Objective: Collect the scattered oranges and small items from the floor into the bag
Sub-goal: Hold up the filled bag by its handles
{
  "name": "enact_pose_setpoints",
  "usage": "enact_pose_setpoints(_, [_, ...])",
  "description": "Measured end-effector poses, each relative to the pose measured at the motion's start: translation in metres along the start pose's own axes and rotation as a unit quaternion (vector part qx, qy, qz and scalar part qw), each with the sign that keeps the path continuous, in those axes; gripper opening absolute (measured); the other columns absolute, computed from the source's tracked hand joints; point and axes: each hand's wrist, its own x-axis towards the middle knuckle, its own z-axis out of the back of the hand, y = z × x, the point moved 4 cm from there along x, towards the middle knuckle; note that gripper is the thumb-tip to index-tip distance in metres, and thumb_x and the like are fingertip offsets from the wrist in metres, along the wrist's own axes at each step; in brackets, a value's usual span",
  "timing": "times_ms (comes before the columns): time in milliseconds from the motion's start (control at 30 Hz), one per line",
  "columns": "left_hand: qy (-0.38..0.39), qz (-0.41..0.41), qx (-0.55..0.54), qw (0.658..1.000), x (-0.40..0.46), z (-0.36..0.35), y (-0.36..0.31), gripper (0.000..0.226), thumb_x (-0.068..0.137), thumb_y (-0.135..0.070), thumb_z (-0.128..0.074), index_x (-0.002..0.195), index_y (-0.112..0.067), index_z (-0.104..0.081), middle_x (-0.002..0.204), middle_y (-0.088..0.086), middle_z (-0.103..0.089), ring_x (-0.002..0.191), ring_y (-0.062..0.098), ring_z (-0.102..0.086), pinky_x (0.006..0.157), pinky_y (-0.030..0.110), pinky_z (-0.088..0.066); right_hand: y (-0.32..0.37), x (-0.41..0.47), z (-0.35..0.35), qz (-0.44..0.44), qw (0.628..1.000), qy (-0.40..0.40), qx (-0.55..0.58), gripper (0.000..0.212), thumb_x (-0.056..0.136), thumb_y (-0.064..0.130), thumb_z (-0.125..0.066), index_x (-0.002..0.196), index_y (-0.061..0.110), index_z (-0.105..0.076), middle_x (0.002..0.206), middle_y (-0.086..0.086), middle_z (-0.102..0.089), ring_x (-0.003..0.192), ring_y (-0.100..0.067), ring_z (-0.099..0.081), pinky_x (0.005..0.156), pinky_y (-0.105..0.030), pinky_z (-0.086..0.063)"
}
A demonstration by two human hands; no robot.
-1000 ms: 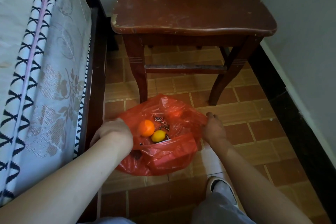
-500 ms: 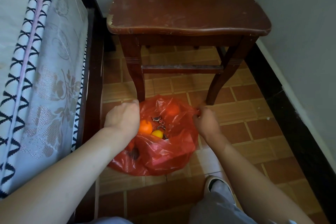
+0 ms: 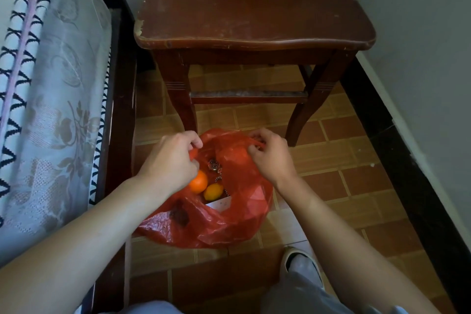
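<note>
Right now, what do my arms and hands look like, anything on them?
Both forearms are bare up to the frame's edge: no sleeves in view. The left hand and right hand wear no gloves, and no watch, bracelet or ring shows on the visible sides. Below the arms, grey trousers and a pale slipper are visible.

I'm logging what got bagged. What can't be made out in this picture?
- Head view: small metal items in the red bag, too small and dim to identify.
- Orange: partly covered by the left hand.
- Dark thing: veiled by plastic.
- Right hand fingertips: buried in the bag's folds.
</note>
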Motion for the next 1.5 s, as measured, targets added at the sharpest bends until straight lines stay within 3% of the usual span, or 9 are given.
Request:
enact_pose_setpoints(233, [-0.077,-0.080,0.086,0.990,0.006,0.014,0.001,0.007,0.093,-0.019,-0.067,0.097,-0.022,-0.063,0.094,-0.001,-0.065,0.076,0.024,-0.064,0.060,0.036,-0.052,0.012,0.008,0.016,0.034,0.999,0.016,0.020,0.017,0.088,0.020,-0.068,0.103,0.026,-0.074,0.088,0.014,-0.072,0.071,-0.004,-0.067,0.057,-0.025,-0.054])
enact_pose_setpoints(433, [-0.090,-0.042,0.007,0.995,0.009,0.023,0.008,0.010,0.089,-0.010,-0.072,0.096,-0.016,-0.071,0.096,-0.001,-0.068,0.084,0.025,-0.066,0.072,0.039,-0.057,0.038,0.013,0.049,0.029,0.999,0.030,0.033,0.011,0.086,0.018,-0.069,0.091,0.026,-0.073,0.075,0.013,-0.068,0.065,-0.005,-0.063,0.057,-0.018,-0.044])
enact_pose_setpoints(567, [-0.106,0.030,-0.088,0.990,-0.023,0.051,-0.011,0.012,0.087,-0.010,-0.074,0.096,-0.019,-0.075,0.095,-0.006,-0.071,0.088,0.013,-0.068,0.082,0.020,-0.049,0.070,-0.008,0.090,-0.002,0.999,0.046,0.019,0.011,0.084,0.019,-0.069,0.090,0.026,-0.074,0.073,0.010,-0.069,0.063,-0.007,-0.063,0.057,-0.025,-0.048])
enact_pose_setpoints(800, [-0.115,0.128,-0.147,0.974,-0.080,0.140,-0.085,0.010,0.088,-0.009,-0.074,0.093,-0.017,-0.077,0.089,-0.006,-0.073,0.080,0.009,-0.069,0.068,0.010,-0.047,0.148,-0.055,0.177,-0.044,0.996,0.072,-0.005,0.014,0.087,0.012,-0.068,0.092,0.022,-0.076,0.080,0.009,-0.072,0.071,-0.006,-0.066,0.063,-0.024,-0.051])
enact_pose_setpoints(900, [-0.098,0.149,-0.144,0.974,-0.101,0.181,-0.115,0.012,0.087,-0.009,-0.074,0.091,-0.020,-0.077,0.085,-0.009,-0.072,0.079,0.007,-0.067,0.071,0.014,-0.047,0.181,-0.084,0.214,-0.073,0.995,0.066,0.008,0.015,0.086,0.007,-0.067,0.088,0.019,-0.077,0.079,0.007,-0.072,0.072,-0.009,-0.066,0.068,-0.031,-0.055])
enact_pose_setpoints(1033, [-0.073,0.159,-0.146,0.974,-0.133,0.232,-0.156,0.014,0.088,-0.005,-0.075,0.090,-0.019,-0.076,0.080,-0.014,-0.069,0.075,-0.005,-0.063,0.063,0.002,-0.040,0.217,-0.130,0.260,-0.123,0.990,0.067,0.028,0.014,0.085,0.010,-0.067,0.085,0.022,-0.075,0.076,0.008,-0.072,0.073,-0.011,-0.068,0.073,-0.038,-0.058])
enact_pose_setpoints(1267, [-0.069,0.134,-0.154,0.976,-0.195,0.299,-0.219,0.020,0.084,-0.004,-0.073,0.087,-0.024,-0.075,0.077,-0.012,-0.070,0.072,0.001,-0.065,0.064,0.005,-0.041,0.282,-0.209,0.337,-0.147,0.986,0.045,0.059,0.013,0.085,0.010,-0.066,0.082,0.022,-0.071,0.071,0.007,-0.069,0.068,-0.008,-0.064,0.070,-0.034,-0.056])
enact_pose_setpoints(1367, [-0.060,0.086,-0.152,0.983,-0.226,0.328,-0.252,0.018,0.083,-0.006,-0.074,0.085,-0.024,-0.074,0.075,-0.010,-0.070,0.070,0.008,-0.066,0.067,0.024,-0.053,0.313,-0.245,0.375,-0.153,0.986,0.031,0.059,0.013,0.083,0.009,-0.067,0.084,0.020,-0.073,0.073,0.007,-0.071,0.068,-0.007,-0.065,0.070,-0.032,-0.056])
enact_pose_setpoints(1500, [-0.059,0.037,-0.153,0.986,-0.271,0.370,-0.298,0.013,0.085,-0.011,-0.074,0.085,-0.024,-0.071,0.076,-0.010,-0.070,0.071,0.012,-0.067,0.066,0.031,-0.056,0.348,-0.305,0.430,-0.182,0.980,-0.001,0.083,0.016,0.082,0.008,-0.065,0.084,0.023,-0.072,0.074,0.004,-0.072,0.065,-0.010,-0.066,0.062,-0.029,-0.056])
